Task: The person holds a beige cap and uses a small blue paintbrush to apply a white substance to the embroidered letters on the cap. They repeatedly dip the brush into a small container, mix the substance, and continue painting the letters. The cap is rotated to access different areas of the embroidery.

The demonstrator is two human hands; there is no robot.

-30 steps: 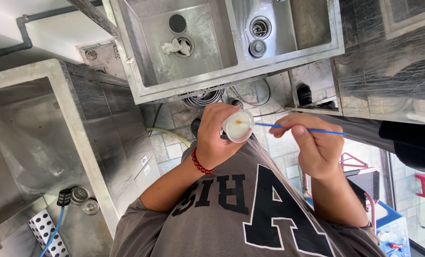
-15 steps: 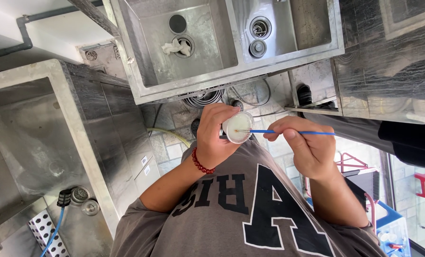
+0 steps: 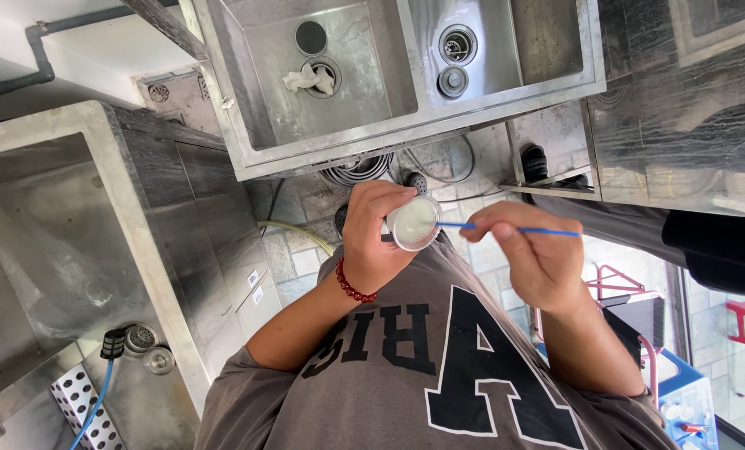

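Our left hand (image 3: 374, 237) has its fingers curled tight around a small white cup (image 3: 414, 222). Our right hand (image 3: 529, 254) pinches a thin blue stick (image 3: 522, 230), and its tip pokes into the cup just past our fingers. Farther off sits a metal sink (image 3: 389, 133) with a crumpled rag (image 3: 309, 79) inside.

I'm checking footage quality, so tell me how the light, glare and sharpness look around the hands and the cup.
Head view: even daylight, hands sharp, no motion blur; the left hand grips the white cup, whose pale inside looks slightly washed out; the right hand pinches a thin blue stick, crisp; soft sheen on the steel sink; straight edges bow near the frame edges.
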